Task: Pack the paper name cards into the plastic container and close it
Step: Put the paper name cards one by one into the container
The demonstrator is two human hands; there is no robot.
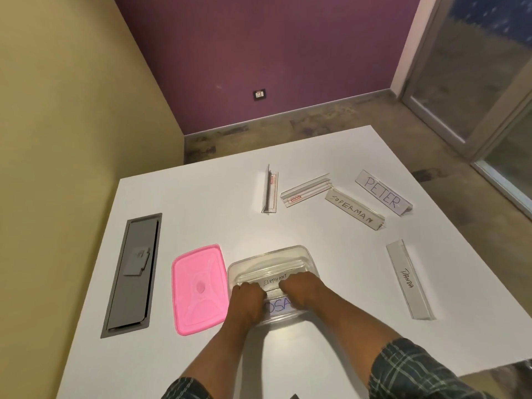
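Reaching into the clear plastic container [275, 254] at the near middle of the white tabletop [201, 203], both hands are curled down over the paper name cards lying inside. The left hand [250, 295] and right hand [299, 289] press on a card reading "ELEPHANT" [275, 279]; whether the fingers pinch it cannot be told. A nearer card [277, 305] shows only the letters "OSA".

The pink lid [198, 287] lies flat just left of the container. Further left, a grey cable hatch [132, 275] is set into the tabletop. To the right lies a holder marked "PANDA" [408, 279]; at the far right lie "SUPERMAN" [355, 213] and "PETER" [383, 192]. Two empty clear holders [305, 192] with red labels sit far centre. Behind stand a purple wall [259, 53] with a socket [259, 94] and a yellow wall [72, 96].
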